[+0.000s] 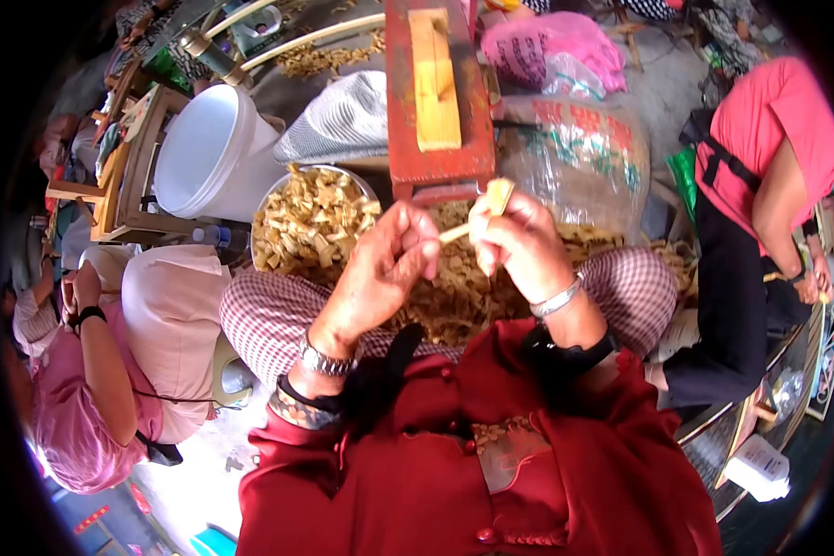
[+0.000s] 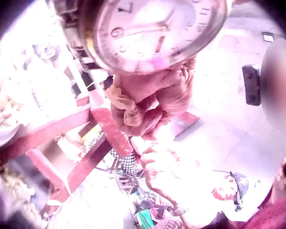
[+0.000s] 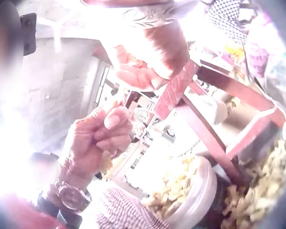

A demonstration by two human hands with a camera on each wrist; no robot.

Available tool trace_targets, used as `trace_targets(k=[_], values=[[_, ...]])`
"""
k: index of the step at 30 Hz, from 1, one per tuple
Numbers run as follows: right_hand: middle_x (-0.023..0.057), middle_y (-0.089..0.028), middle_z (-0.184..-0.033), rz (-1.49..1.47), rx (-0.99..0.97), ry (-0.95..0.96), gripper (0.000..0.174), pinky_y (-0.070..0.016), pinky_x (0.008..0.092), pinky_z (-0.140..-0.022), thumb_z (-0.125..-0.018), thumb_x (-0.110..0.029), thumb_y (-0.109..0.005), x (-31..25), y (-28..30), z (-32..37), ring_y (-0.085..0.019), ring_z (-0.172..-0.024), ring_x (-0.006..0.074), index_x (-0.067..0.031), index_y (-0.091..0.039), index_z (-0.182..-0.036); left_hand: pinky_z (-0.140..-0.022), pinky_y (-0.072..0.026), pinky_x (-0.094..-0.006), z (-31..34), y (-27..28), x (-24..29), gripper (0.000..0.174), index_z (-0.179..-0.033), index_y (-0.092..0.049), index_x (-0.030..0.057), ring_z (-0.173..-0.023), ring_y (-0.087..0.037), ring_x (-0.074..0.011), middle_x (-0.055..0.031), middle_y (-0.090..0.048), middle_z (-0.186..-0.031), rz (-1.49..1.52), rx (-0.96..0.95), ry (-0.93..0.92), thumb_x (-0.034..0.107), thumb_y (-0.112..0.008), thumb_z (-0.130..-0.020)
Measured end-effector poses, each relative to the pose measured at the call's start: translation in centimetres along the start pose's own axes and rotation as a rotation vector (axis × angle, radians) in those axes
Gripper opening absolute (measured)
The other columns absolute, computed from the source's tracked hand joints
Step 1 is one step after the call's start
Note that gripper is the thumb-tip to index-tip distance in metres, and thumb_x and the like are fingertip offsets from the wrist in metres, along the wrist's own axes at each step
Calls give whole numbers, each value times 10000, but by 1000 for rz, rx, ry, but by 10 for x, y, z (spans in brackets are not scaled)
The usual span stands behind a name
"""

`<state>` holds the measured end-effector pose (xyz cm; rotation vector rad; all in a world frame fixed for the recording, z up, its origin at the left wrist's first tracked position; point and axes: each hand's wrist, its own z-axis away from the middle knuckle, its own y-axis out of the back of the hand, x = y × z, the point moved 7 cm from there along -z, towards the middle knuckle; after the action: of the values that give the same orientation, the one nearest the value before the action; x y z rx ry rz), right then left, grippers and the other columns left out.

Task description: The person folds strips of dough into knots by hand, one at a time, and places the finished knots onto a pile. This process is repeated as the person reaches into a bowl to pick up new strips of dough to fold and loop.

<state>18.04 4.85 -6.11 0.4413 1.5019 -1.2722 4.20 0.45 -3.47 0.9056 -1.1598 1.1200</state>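
Observation:
In the head view both hands meet over the lap with a pale yellow, leathery-looking strip (image 1: 454,233) stretched between them. My left hand (image 1: 389,255) pinches one end between thumb and curled fingers. The other end is gripped by my right hand (image 1: 525,246), and a folded yellow piece (image 1: 499,195) sticks up above its fingertips. From the left wrist, a yellowish folded piece (image 2: 127,106) shows at the left hand (image 2: 155,93). The right wrist view has the left hand (image 3: 102,138) below the right hand (image 3: 148,55); glare washes out much of it.
A red wooden bench (image 1: 443,171) with a yellow wooden block (image 1: 435,93) stands ahead. Left of it are a bowl of yellow pieces (image 1: 315,218) and a white bucket (image 1: 204,153). More loose pieces (image 1: 454,301) lie before the lap. People sit on both sides.

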Motion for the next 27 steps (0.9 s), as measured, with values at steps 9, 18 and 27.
trace_targets(k=[9, 18, 27], values=[[56, -578, -756, 156, 8, 163, 101, -430, 243, -507, -872, -105, -563, -62, 12, -93, -529, -570, 118, -48, -535, -951, -638, -420, -226, -95, 53, 63, 53, -890, -494, 19, -714, -486, -70, -8, -521, -752, -235, 68, -280, 59, -525, -907], [44, -611, -743, 227, 89, 137, 138, -453, 207, -468, -844, -150, -613, -67, 32, -132, -553, -551, 78, -36, -584, -916, -604, -415, -204, -138, 68, 74, 70, -853, -488, 45, -664, -497, -57, 21, -508, -720, -431, 74, -333, 53, -501, -922], [42, -603, -691, 429, 92, 142, 79, -401, 204, -396, -842, -114, -595, -58, 43, -148, -501, -479, 61, -42, -580, -870, -586, -415, -222, -163, 72, 62, 70, -806, -505, 17, -642, -499, -64, -10, -533, -692, -622, 159, -392, 16, -556, -854]])
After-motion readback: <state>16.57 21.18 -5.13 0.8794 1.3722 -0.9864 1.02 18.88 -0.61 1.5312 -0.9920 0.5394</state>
